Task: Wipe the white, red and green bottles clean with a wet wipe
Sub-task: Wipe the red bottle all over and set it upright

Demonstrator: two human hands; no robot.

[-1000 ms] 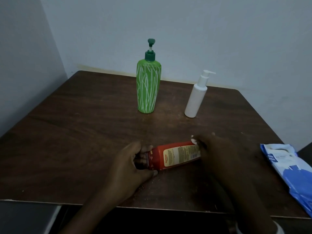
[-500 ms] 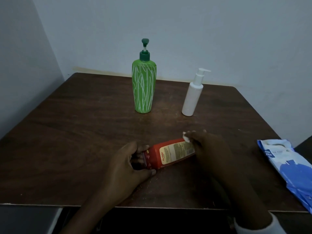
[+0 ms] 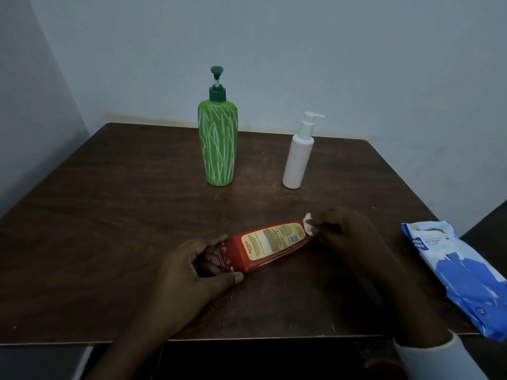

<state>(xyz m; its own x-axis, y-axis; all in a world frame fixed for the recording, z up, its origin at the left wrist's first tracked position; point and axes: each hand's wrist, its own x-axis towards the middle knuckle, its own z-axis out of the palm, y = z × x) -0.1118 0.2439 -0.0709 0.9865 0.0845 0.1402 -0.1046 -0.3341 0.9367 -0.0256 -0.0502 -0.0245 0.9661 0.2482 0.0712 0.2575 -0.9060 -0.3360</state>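
Note:
The red bottle (image 3: 267, 246) lies on its side near the front of the dark wooden table (image 3: 109, 215), label facing up. My left hand (image 3: 193, 270) grips its cap end. My right hand (image 3: 345, 237) holds a white wet wipe (image 3: 308, 228) against the bottle's far end; most of the wipe is hidden under the fingers. The green pump bottle (image 3: 218, 141) stands upright at the back centre. To its right the white pump bottle (image 3: 299, 160) also stands upright.
A blue and white pack of wet wipes (image 3: 461, 272) lies at the table's right edge, partly overhanging the front. Walls close in behind and to the left. The table's front edge runs just below my hands.
My right hand with the wipe stays at the bottle's far end, shifting slightly. The left hand keeps its hold on the cap end. The camera view has shifted a little.

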